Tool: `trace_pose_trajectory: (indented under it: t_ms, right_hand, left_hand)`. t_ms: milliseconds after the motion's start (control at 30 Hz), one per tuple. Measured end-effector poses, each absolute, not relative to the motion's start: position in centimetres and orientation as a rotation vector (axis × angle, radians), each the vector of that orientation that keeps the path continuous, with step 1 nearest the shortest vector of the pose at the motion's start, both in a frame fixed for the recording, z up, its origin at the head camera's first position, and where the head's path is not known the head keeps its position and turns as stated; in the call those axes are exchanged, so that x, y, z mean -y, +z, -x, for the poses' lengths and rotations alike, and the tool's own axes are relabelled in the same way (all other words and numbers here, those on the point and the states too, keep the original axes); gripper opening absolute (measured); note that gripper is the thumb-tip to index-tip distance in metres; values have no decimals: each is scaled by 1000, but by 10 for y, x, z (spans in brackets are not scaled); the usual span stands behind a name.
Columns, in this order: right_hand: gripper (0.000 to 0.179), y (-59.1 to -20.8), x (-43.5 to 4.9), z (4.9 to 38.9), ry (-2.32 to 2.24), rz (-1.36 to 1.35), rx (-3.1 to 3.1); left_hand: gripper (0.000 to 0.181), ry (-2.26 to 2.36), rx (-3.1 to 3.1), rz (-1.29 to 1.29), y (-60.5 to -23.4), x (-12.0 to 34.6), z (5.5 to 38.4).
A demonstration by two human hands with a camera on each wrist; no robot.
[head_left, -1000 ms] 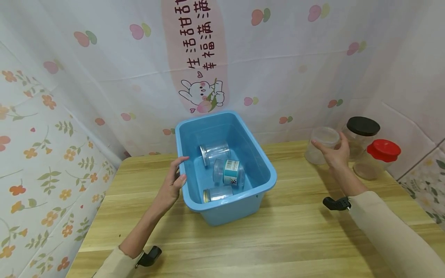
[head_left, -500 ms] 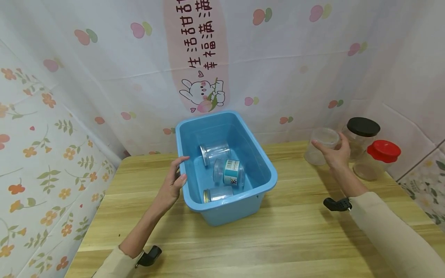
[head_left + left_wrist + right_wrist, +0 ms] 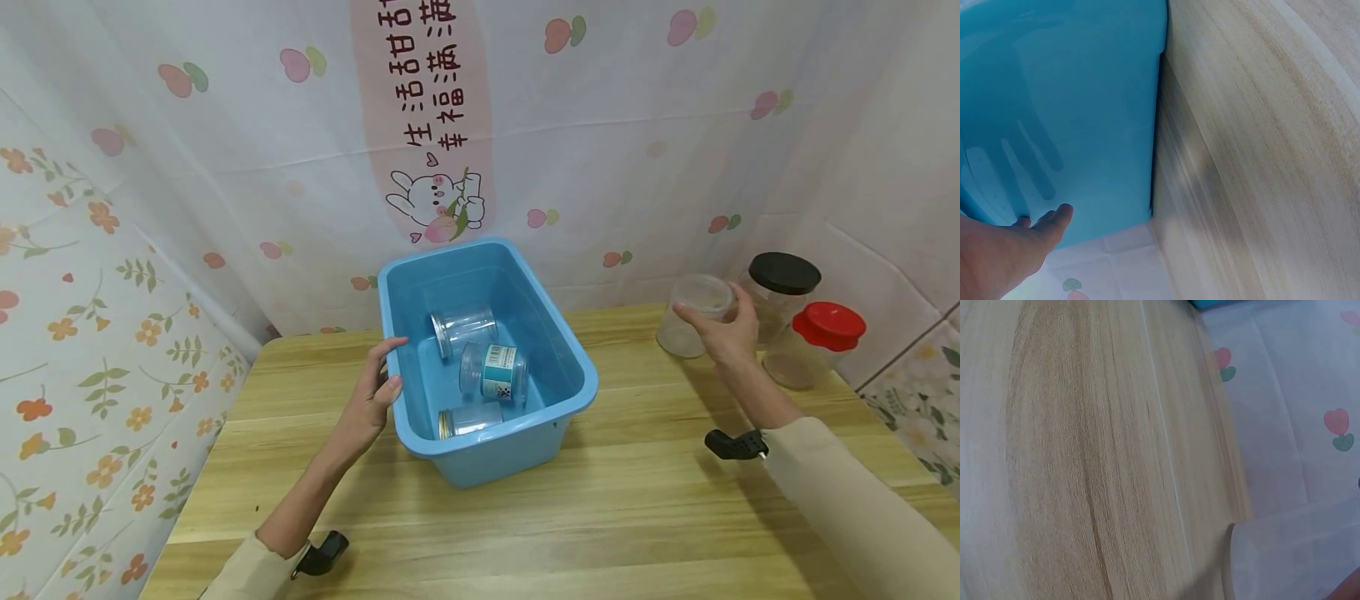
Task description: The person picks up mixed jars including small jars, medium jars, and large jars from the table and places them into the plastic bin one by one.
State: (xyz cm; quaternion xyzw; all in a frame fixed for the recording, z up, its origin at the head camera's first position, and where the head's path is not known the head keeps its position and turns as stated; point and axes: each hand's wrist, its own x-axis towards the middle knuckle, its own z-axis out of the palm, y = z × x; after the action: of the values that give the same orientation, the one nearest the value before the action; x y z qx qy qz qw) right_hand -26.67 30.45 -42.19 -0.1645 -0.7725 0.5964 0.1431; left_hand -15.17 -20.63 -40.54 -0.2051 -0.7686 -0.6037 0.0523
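Note:
My left hand (image 3: 372, 392) holds the left rim of a blue plastic tub (image 3: 495, 458), its index finger and thumb at the edge. In the left wrist view, fingers (image 3: 1054, 222) lie by the tub's outer wall. Inside the tub lie several clear jars: one with a silver lid (image 3: 465, 329), a labelled jar (image 3: 498, 372) and one with a gold-coloured lid (image 3: 472, 418). Over on the right, my right hand (image 3: 731, 333) grips a frosted clear jar (image 3: 678, 333) from above, thumb and fingers round its lid. That jar stands upright on the table; the right wrist view shows its side (image 3: 1279, 562).
A black-lidded jar (image 3: 783, 273) stands just right of the gripped jar, behind the hand. In front of it is a red-lidded jar (image 3: 828, 327). A patterned cloth (image 3: 600, 167) hangs at the back of the wooden table (image 3: 600, 525).
The right wrist has shifted very slightly to the right, while the hand stays on the same jar. The left hand and tub have not visibly moved.

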Motion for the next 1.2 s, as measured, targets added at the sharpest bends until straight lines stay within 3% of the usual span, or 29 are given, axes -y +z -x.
trace_pose_trajectory:
  t_ms: [1200]
  right_hand:
    - [92, -403, -306, 254, 1686, 180, 2483]
  left_hand:
    - [51, -1833, 2348, 612, -404, 207, 151]
